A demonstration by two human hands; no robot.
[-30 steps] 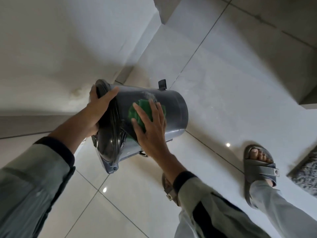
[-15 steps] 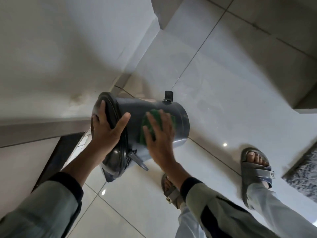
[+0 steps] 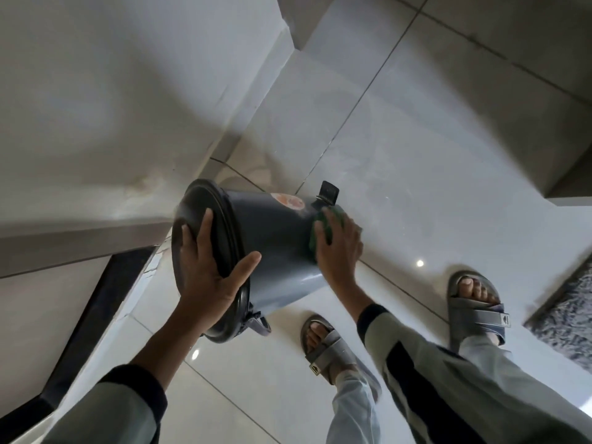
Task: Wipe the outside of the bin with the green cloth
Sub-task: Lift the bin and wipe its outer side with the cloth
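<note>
A dark grey pedal bin point(image 3: 272, 238) is held on its side above the tiled floor, lid end toward me. My left hand point(image 3: 208, 270) is spread over the closed lid, thumb hooked round the rim. My right hand point(image 3: 339, 248) presses the green cloth point(image 3: 315, 238) flat against the bin's wall near its base end, and the fingers cover most of the cloth. A round orange sticker point(image 3: 287, 200) shows on the upper side. The black pedal point(image 3: 329, 191) sticks up at the base end.
My feet in grey sandals stand on the pale glossy tiles, one point(image 3: 323, 344) right under the bin, the other point(image 3: 477, 306) to the right. A grey shaggy mat point(image 3: 570, 318) lies at the right edge. A pale wall point(image 3: 96, 107) and dark skirting point(image 3: 96, 309) run along the left.
My right hand has slid the cloth along the bin's wall from its middle to the base end. The bin has turned, so the orange sticker now shows on top.
</note>
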